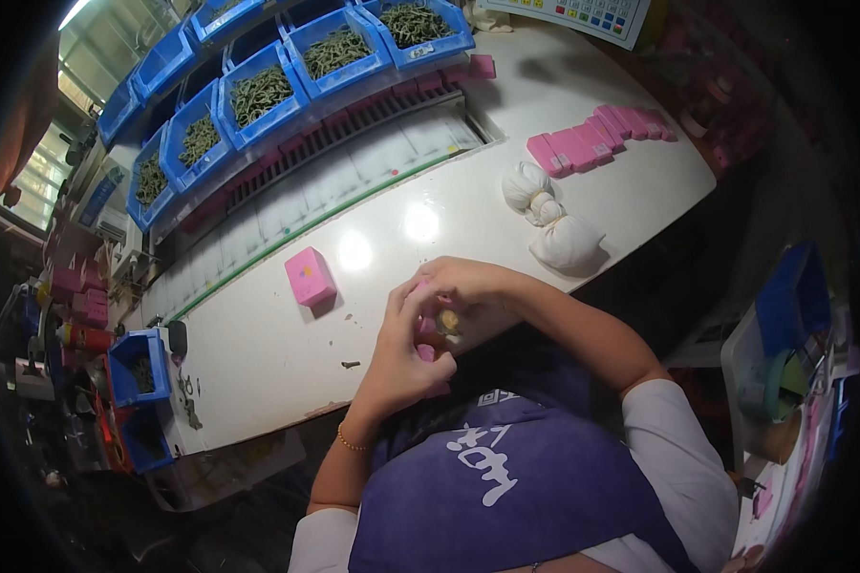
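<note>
In front of my body, above the table's near edge, both hands hold a pink rubbery block (427, 352). It looks parted or bent open, with a small yellowish and greenish piece (447, 322) showing in it. My left hand (398, 349) is closed around the block from the left. From the far side, my right hand (463, 279) is closed on its upper part, and its fingertips are partly hidden. Another pink block (311, 277) lies on the table to the left of my hands. A tied white cloth pouch (566, 241) lies to the right.
Blue bins (263, 95) full of small dark-green pieces stand at the far left, behind a strip edged in green (296, 234). A row of pink blocks (583, 143) lies at the far right of the white table (258, 382). More blue bins (139, 368) hang at its left end.
</note>
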`<state>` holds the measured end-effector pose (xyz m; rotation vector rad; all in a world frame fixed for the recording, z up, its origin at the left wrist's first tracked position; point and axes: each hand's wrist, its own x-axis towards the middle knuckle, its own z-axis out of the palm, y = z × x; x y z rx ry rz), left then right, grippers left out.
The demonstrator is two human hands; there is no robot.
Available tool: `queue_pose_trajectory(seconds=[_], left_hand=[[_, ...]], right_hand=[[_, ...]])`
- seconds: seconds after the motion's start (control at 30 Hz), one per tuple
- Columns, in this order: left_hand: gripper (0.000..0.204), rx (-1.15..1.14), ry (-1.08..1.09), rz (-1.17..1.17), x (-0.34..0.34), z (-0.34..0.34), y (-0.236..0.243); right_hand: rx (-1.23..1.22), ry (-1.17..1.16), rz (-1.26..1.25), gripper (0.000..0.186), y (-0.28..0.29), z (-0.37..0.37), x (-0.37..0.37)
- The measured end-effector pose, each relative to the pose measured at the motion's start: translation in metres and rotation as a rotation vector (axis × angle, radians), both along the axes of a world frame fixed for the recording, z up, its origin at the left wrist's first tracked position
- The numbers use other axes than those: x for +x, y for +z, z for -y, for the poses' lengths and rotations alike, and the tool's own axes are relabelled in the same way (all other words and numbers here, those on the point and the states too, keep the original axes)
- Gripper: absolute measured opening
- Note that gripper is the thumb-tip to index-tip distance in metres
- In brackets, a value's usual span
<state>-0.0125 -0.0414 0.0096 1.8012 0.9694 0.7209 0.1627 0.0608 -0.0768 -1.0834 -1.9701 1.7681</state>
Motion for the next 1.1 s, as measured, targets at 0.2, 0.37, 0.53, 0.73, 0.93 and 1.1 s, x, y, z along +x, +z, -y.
queue_pose_trajectory(seconds=[0.2, 0.37, 0.53, 0.73, 0.93, 1.1], left_hand=[[0.072, -0.395, 0.094, 0.274, 0.001, 0.001, -0.01], [0.072, -0.43, 0.133, 0.327, 0.001, -0.001, -0.002], [0.075, -0.614, 0.145, 0.444, -0.007, -0.008, -0.007], [0.076, -0.789, 0.095, 0.588, -0.008, -0.014, 0.0], [0.079, -0.778, 0.075, 0.553, -0.004, -0.011, -0.001], [0.081, -0.838, 0.05, 0.513, -0.004, -0.012, -0.001]], right_hand=[[-0.197, -0.238, 0.133, 0.029, 0.047, 0.011, -0.004], [-0.104, -0.295, 0.114, 0.036, 0.038, 0.016, -0.007], [0.888, -0.534, -0.033, 0.038, 0.072, 0.064, 0.016], [0.998, -0.246, -0.098, 0.038, 0.072, 0.087, 0.023], [1.285, -0.124, 0.062, 0.034, 0.067, 0.082, 0.029], [1.581, -0.043, 0.235, 0.037, 0.057, 0.078, 0.027]])
